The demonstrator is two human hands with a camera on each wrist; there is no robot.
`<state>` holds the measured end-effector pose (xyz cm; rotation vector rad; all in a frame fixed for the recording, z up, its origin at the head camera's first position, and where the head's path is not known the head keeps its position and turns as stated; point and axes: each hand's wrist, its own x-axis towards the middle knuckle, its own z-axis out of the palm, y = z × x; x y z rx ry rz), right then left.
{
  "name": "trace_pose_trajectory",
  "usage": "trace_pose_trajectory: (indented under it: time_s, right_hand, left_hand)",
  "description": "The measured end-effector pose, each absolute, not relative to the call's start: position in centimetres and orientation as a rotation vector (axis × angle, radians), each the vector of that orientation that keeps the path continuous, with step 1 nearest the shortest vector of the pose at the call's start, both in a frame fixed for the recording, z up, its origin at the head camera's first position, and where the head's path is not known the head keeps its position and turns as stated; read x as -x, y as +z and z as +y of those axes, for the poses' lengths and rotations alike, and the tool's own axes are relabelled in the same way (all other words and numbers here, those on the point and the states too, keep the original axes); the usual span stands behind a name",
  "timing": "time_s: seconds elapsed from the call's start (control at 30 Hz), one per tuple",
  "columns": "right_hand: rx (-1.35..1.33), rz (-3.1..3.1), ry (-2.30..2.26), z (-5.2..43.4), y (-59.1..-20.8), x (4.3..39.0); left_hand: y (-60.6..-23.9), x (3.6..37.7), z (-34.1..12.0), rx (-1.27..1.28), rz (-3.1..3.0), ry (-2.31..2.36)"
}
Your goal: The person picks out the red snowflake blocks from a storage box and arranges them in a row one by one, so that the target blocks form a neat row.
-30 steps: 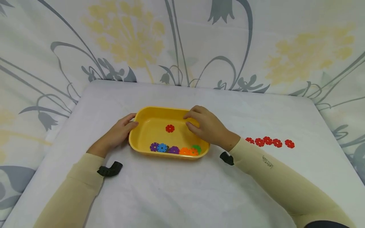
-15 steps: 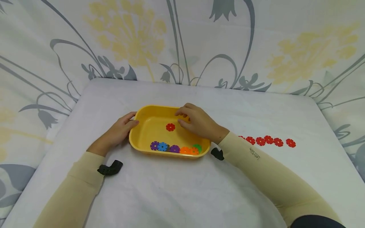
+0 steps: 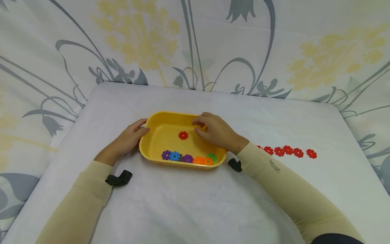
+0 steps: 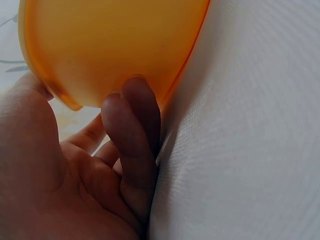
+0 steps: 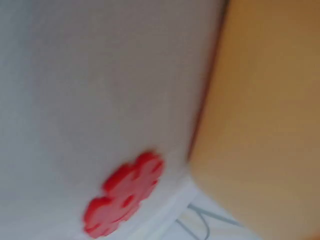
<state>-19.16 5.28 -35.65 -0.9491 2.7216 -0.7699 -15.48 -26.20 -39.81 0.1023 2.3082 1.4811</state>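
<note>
Left hand [image 3: 126,140] gripping the left end of the yellow tray [image 3: 161,130], thumb over the rim, fingers [image 4: 131,137] curled under the outer wall against the white cloth [image 3: 189,203]. Right hand [image 3: 214,130] held over the right part of the tray, fingers bent, thumb and fingertips brought close together; not possible to tell whether something is pinched there. Just left of the right fingertips, lying flat on the tray floor, one red flower disc [image 3: 183,135]. Nearer to the person than both hands, along the near wall of the tray, a row of coloured discs [image 3: 187,158]: purple, blue, purple, orange, green. Right of the right wrist, on the cloth, a line of red discs [image 3: 287,150]. Behind the hands, a flowered sheet [image 3: 195,44].
</note>
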Motion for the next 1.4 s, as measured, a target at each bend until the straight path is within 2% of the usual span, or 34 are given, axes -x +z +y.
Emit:
trace_pose_trajectory:
  time_s: [0.6,0.83,1.1,1.4]
  right_hand:
    - [0.995,2.702,-0.554,5.4,-36.2,19.1]
    - [0.994,2.636,-0.309,4.7,-36.8,19.4]
    - [1.121,2.552,-0.084,4.4,-36.9,19.2]
    - [1.159,2.568,-0.115,4.4,-36.6,19.1]
  left_hand:
    - [-39.8,15.6,-26.1,-0.069,2.277,1.481]
    - [-39.9,15.5,-26.1,-0.065,2.284,1.478]
    - [-39.7,15.3,-26.0,-0.055,2.276,1.478]
    - [-39.7,15.3,-26.1,-0.064,2.278,1.486]
